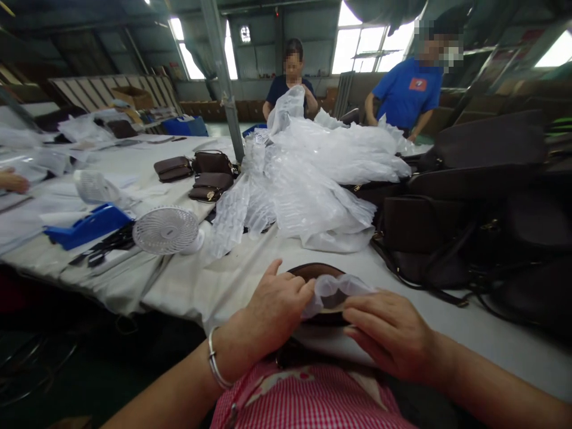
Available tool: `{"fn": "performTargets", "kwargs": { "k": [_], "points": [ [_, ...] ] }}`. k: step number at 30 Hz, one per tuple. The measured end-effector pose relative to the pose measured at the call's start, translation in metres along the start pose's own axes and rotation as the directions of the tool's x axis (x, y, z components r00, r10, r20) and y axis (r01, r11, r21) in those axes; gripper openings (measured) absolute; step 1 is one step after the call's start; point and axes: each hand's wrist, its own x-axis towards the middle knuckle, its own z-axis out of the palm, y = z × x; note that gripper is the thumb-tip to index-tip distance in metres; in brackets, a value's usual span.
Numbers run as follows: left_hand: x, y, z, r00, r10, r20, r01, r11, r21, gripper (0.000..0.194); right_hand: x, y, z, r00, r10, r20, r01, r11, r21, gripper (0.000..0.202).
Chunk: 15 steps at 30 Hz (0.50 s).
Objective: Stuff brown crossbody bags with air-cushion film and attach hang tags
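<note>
At the table's near edge, an open dark brown bag [319,269] shows its tan lining. A strip of clear air-cushion wrap [333,287] lies partly inside its mouth. My left hand [277,301] has its fingers curled over the left end of the wrap at the bag's rim, thumb sticking up. At the other side, my right hand [395,328] holds the wrap's right end, its fingers bent against the bag's front rim. Both palms face down, so the fingertips are partly hidden.
A big heap of air-cushion wrap [308,173] lies ahead. Dark brown bags [424,232] are piled at right, small ones [212,186] at left. A white fan [166,230] and a blue tape dispenser [89,225] stand left. Two people work across the table; another person's hand [13,180] shows far left.
</note>
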Motion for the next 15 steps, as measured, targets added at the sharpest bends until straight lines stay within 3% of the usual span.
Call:
{"fn": "performTargets", "kwargs": {
  "k": [2, 3, 4, 6, 9, 11, 13, 15],
  "points": [
    [-0.002, 0.003, 0.001, 0.999, 0.051, 0.014, -0.051, 0.998, 0.021, 0.018, 0.022, -0.005, -0.026, 0.986, 0.122, -0.116, -0.119, 0.992, 0.039, 0.023],
    [-0.003, 0.004, 0.002, 0.996, 0.089, 0.018, -0.089, 0.996, 0.017, 0.013, 0.036, -0.004, -0.036, 0.97, 0.214, -0.116, -0.205, 0.975, 0.091, 0.02],
    [-0.004, 0.004, 0.003, 0.992, 0.128, 0.02, -0.129, 0.992, 0.01, 0.011, 0.05, -0.002, -0.04, 0.95, 0.307, -0.058, -0.295, 0.943, 0.151, 0.017],
    [-0.007, 0.004, 0.007, 0.981, 0.195, 0.004, -0.195, 0.981, -0.004, 0.01, 0.075, 0.008, -0.036, 0.883, 0.412, 0.227, -0.459, 0.859, 0.228, 0.021],
    [-0.012, 0.002, 0.014, 0.971, 0.235, -0.043, -0.236, 0.972, -0.023, 0.011, 0.094, 0.025, -0.001, 0.676, 0.291, 0.677, -0.512, 0.846, 0.148, 0.028],
    [-0.015, 0.0, 0.017, 0.966, 0.251, -0.057, -0.253, 0.967, -0.034, 0.013, 0.094, 0.034, 0.031, 0.58, 0.2, 0.789, -0.398, 0.916, 0.06, 0.022],
    [-0.017, 0.0, 0.018, 0.961, 0.273, -0.041, -0.274, 0.96, -0.046, 0.014, 0.088, 0.04, 0.061, 0.572, 0.194, 0.797, -0.315, 0.949, -0.005, 0.022],
    [-0.018, 0.0, 0.017, 0.963, 0.271, -0.005, -0.271, 0.961, -0.054, 0.016, 0.082, 0.045, 0.084, 0.622, 0.256, 0.74, -0.338, 0.94, -0.042, 0.035]
  ]
}}
